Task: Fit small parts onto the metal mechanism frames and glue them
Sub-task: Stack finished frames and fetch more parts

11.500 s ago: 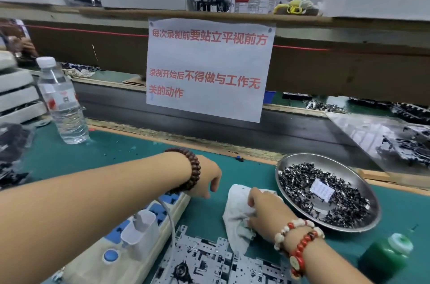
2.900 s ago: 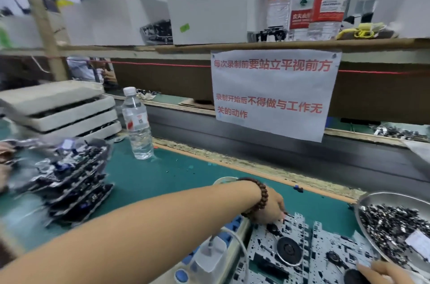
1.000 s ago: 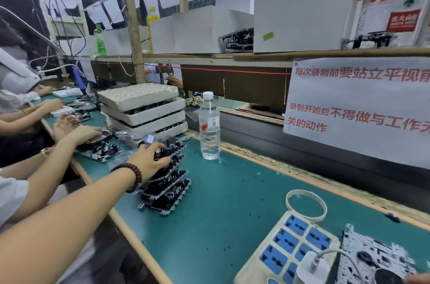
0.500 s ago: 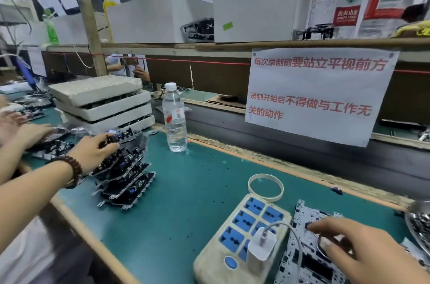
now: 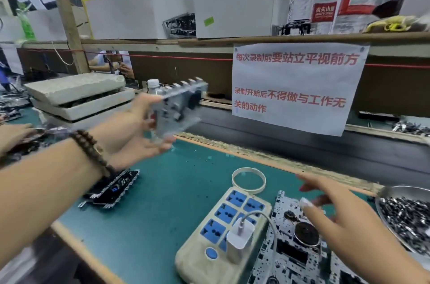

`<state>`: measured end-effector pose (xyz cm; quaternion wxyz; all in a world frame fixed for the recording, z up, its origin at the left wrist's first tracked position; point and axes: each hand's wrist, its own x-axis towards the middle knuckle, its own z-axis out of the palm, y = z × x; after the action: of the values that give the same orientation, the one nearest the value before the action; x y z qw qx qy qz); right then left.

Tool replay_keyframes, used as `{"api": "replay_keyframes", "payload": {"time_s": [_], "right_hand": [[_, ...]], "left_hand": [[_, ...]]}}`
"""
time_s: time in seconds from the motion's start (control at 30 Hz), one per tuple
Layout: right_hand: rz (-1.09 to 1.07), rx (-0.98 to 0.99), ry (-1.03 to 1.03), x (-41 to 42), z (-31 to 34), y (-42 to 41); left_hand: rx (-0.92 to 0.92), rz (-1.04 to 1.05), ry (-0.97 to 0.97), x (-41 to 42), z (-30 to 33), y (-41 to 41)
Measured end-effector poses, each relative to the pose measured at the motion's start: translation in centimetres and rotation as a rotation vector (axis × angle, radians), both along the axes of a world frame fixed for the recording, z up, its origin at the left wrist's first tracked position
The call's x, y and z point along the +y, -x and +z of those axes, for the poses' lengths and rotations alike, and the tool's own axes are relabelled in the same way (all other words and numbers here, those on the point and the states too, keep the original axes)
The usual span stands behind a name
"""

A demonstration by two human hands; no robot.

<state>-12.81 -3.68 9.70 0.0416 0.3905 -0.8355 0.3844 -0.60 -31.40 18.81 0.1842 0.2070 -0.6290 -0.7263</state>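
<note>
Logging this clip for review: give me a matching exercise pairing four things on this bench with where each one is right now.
Things:
1. metal frame
2. white charger
3. white ring
4. small dark parts

Places:
A. in the steel dish
B. flat on the green mat
C. held up in the left hand
D. plugged into the power strip

Pairs: 1-C, 2-D, 3-B, 4-A
</note>
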Motion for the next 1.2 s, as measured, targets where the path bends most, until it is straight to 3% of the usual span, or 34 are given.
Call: {"api": "replay_keyframes", "payload": {"time_s": [0.2, 0.43, 0.53, 0.63, 0.7, 0.8, 0.87, 1.0, 1.2], "right_hand": [[0.048, -0.017, 0.195, 1.7, 1.5, 0.6], [0.044, 0.013, 0.077, 4.1, 3.0, 1.4], [0.008, 0.050, -0.090, 4.2, 2.4, 1.3], [-0.035, -0.037, 0.015, 5.0, 1.3, 1.7], [-0.087, -0.219, 0.152, 5.4, 0.2, 2.0], [-0.197, -0.697, 0.335, 4.9, -1.7, 2.4], [-0.217, -0.943, 0.381, 4.1, -2.1, 2.3], [-0.249, -1.064, 0.386, 2.4, -2.6, 2.1], [-0.329, -0.795, 0.035, 1.4, -3.0, 2.9]], "left_hand": [[-0.171, -0.402, -0.206, 10.1, -2.8, 1.5], [-0.308, -0.482, 0.008, 12.8, -2.3, 5.1], [-0.363, -0.521, 0.237, 14.2, -1.8, 6.9], [-0.362, -0.621, 0.577, 15.5, -1.3, 8.4], [-0.340, -0.654, 0.856, 15.9, -1.2, 9.4], [-0.327, -0.588, 1.150, 15.5, -2.4, 11.4], [-0.333, -0.588, 1.133, 14.9, -3.8, 12.5], [-0.301, -0.587, 0.835, 13.3, -6.4, 13.8], [-0.346, -0.577, 0.804, 11.7, -8.9, 15.4]]}}
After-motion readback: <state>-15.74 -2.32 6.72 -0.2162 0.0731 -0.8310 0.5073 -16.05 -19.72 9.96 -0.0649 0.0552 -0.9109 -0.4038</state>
